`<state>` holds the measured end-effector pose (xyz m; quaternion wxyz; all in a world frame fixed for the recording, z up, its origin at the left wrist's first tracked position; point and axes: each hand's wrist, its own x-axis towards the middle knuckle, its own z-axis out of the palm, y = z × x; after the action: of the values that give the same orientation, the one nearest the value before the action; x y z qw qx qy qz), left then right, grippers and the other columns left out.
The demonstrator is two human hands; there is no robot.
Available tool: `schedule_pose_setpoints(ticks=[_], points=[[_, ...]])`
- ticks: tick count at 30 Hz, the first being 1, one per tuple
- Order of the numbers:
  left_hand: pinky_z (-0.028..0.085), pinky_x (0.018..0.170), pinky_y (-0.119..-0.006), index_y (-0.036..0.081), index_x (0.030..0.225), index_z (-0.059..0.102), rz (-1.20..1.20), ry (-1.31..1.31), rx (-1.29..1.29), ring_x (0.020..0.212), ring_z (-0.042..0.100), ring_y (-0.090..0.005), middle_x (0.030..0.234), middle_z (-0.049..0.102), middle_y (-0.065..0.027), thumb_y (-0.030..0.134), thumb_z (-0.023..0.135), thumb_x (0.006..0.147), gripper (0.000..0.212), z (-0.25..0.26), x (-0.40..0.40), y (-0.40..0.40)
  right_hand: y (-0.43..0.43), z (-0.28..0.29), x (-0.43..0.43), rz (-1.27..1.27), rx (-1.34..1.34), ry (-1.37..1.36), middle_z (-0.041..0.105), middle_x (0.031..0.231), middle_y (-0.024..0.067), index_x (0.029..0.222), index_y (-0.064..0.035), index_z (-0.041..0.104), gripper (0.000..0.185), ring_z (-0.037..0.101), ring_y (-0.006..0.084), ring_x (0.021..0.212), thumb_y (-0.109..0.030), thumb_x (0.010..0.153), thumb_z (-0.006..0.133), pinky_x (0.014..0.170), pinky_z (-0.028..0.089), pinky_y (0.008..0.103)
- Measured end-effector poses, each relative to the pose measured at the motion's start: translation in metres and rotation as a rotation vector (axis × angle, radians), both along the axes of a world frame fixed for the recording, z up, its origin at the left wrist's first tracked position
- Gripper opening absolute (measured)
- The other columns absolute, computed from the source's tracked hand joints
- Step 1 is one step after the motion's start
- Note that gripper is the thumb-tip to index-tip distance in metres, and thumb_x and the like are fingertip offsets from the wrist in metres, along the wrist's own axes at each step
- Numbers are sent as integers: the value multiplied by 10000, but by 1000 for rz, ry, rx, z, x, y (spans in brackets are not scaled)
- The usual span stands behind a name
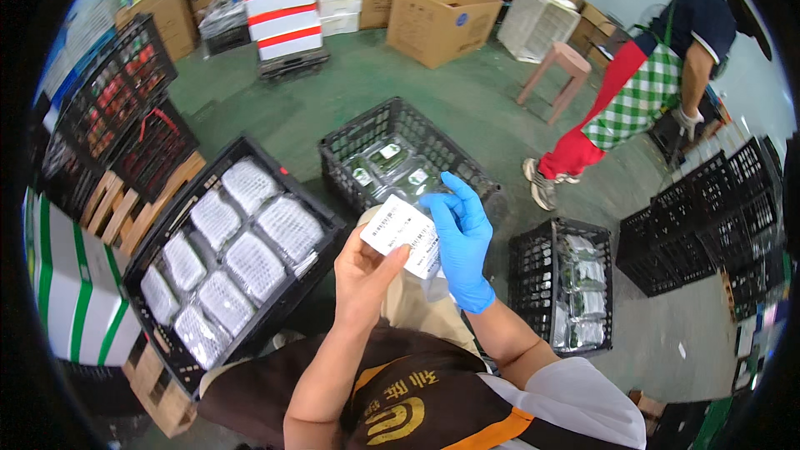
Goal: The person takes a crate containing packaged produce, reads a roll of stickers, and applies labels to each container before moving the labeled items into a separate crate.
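My bare left hand grips a strip of white printed labels in front of my lap, thumb on top. My right hand, in a blue disposable glove, is at the strip's right edge with fingers bent; whether it pinches a label is unclear. Just beyond my hands, a black plastic crate holds several clear plastic boxes with dark green contents and white labels. To my left, a tilted black crate contains rows of clear packs with white textured pads.
To the right stand a crate of packed greens and stacked black crates. A person in a checked apron bends beside a pink stool. Cardboard boxes line the back. A wooden pallet lies at left.
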<state>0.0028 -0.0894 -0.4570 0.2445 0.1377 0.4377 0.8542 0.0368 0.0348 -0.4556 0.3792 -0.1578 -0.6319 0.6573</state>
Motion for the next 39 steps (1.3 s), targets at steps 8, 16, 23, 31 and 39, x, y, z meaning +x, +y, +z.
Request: schedule_pose_setpoints(ticks=[8, 16, 23, 31, 39], points=[[454, 769, -237, -40, 1025, 536, 116, 60, -31, 850, 569, -96, 937, 609, -60, -1, 589, 827, 209, -29, -12, -15, 4, 2, -9, 575, 27, -348, 623, 830, 21, 934, 1, 635, 188, 511, 52, 690, -118, 789, 645, 641, 444, 213], [433, 636, -191, -22, 902, 580, 172, 49, -201, 711, 530, -44, 807, 600, -13, 19, 610, 819, 97, -53, -12, -29, -20, -14, -12, 436, -85, -357, 625, 742, 16, 869, 24, 626, 103, 545, 54, 671, -59, 808, 617, 602, 445, 198], [485, 683, -251, -4, 1047, 543, 33, 135, -450, 776, 582, -122, 889, 609, -65, 150, 570, 872, 235, -76, -36, -67, -3, -57, -23, 389, -194, -440, 634, 762, 17, 873, 17, 633, 92, 539, 37, 638, -47, 808, 615, 560, 433, 185], [463, 752, -396, 18, 939, 619, 611, 593, -1459, 852, 580, -332, 944, 602, -185, 146, 640, 715, 259, -143, -149, -199, 3, -67, -56, 413, -370, -410, 628, 781, 23, 883, 12, 632, 94, 551, 53, 644, -36, 805, 609, 573, 439, 186], [453, 818, -400, 46, 1009, 599, 667, 162, -2051, 914, 567, -354, 971, 590, -209, 239, 632, 694, 372, -149, -125, -385, -23, -80, -95, 760, -497, -507, 628, 826, 10, 944, -5, 616, 147, 570, 48, 671, -72, 817, 588, 599, 445, 180]])
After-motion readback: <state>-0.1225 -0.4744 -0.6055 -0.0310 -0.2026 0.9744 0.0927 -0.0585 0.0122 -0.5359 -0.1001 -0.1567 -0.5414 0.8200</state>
